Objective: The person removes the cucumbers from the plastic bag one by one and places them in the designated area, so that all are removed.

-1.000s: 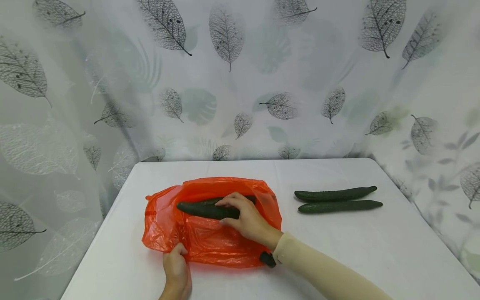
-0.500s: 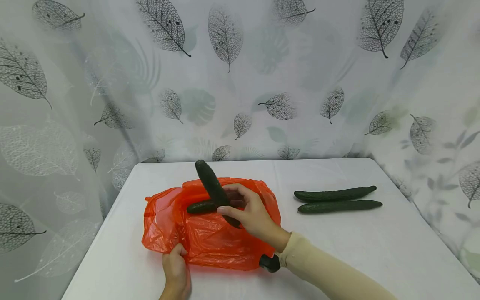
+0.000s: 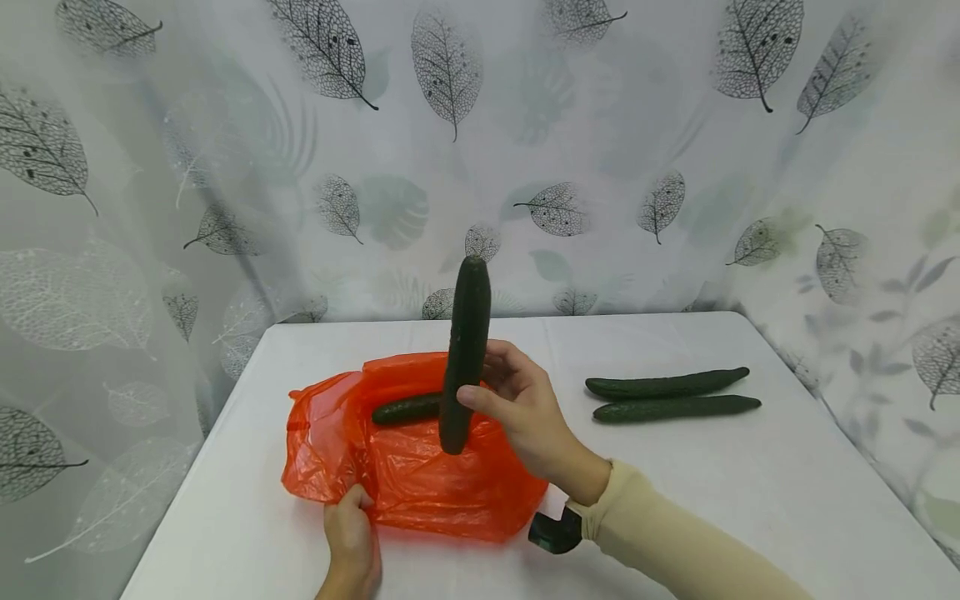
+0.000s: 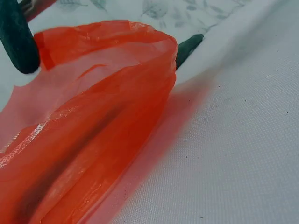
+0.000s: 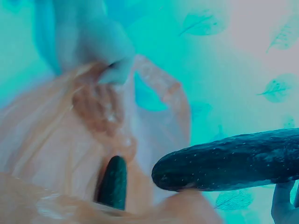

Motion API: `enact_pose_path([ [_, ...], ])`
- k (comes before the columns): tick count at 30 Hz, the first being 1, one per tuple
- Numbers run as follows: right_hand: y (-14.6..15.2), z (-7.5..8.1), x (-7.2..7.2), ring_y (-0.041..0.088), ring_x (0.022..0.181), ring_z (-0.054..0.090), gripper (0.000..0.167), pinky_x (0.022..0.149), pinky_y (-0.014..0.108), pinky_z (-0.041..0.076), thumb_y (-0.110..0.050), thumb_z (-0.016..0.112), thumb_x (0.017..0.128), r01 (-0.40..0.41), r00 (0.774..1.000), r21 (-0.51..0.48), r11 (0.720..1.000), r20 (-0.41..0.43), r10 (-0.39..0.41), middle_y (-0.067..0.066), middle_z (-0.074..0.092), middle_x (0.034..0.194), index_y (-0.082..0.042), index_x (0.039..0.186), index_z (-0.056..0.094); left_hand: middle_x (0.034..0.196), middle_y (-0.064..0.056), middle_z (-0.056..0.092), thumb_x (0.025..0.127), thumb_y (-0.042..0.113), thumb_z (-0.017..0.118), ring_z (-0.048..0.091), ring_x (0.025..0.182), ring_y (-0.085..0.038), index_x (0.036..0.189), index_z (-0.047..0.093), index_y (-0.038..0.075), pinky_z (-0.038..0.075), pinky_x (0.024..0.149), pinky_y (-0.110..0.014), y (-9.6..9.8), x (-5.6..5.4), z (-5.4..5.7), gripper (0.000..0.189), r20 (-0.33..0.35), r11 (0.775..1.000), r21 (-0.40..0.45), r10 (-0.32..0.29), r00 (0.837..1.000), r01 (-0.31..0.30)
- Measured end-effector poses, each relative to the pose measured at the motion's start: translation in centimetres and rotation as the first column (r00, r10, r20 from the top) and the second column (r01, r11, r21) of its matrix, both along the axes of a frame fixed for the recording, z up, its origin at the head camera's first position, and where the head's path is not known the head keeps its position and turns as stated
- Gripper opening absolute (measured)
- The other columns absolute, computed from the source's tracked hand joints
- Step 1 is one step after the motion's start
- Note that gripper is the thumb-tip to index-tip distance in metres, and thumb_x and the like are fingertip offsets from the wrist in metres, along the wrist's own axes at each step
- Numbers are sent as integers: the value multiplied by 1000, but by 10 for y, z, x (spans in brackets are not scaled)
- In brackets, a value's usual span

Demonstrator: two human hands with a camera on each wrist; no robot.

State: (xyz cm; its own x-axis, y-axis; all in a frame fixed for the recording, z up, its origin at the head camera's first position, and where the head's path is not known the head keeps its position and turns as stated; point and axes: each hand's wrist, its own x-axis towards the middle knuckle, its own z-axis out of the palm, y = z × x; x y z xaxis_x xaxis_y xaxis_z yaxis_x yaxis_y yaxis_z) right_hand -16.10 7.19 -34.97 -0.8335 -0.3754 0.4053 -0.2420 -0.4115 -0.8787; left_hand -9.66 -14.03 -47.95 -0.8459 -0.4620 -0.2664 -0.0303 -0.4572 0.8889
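Observation:
My right hand (image 3: 528, 408) grips a dark green cucumber (image 3: 467, 350) near its lower half, thumb in front. It stands nearly upright above an open orange-red plastic bag (image 3: 442, 492). Inside the bag lies another cucumber (image 3: 407, 409), its right part hidden behind the held one. My left hand (image 3: 347, 529) pinches the bag's near edge, with part of its fingers hidden by the plastic. In the right wrist view, the held cucumber (image 5: 229, 161) extends to the right and the bagged cucumber (image 5: 116, 184) pokes up between folds.
Two cucumbers, a far one (image 3: 667, 384) and a nearer one (image 3: 677, 407), lie side by side on the white table (image 3: 712, 483), right of the bag. A dark device (image 3: 555, 531) sits at my right wrist. Behind the table hangs a leaf-patterned curtain (image 3: 600, 167).
My right hand has lifted one cucumber out of the bag and turned it from lying flat to nearly upright, moving slightly right. My left hand stays on the bag's edge.

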Motion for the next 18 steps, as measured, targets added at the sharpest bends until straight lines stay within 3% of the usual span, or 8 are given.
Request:
enact_pose_path([
  [10,28,28,-3,29,116,58,42,104,49,44,-7,65,97,23,997,-143,989,75,-12,11,59,125,-12,137,52,130,2,39,83,-8,34,37,114,-18,129,34,12,34,94,-30,-1,1,-1,50,-2,1000,-4,2,1000,-2],
  [18,55,48,-2,27,120,51,34,104,49,40,-11,62,99,72,985,-297,952,171,-21,3,64,118,-17,131,55,131,2,38,83,-8,34,38,114,-18,131,33,13,35,95,-30,-2,1,-1,52,2,1000,1,-2,1000,2],
])
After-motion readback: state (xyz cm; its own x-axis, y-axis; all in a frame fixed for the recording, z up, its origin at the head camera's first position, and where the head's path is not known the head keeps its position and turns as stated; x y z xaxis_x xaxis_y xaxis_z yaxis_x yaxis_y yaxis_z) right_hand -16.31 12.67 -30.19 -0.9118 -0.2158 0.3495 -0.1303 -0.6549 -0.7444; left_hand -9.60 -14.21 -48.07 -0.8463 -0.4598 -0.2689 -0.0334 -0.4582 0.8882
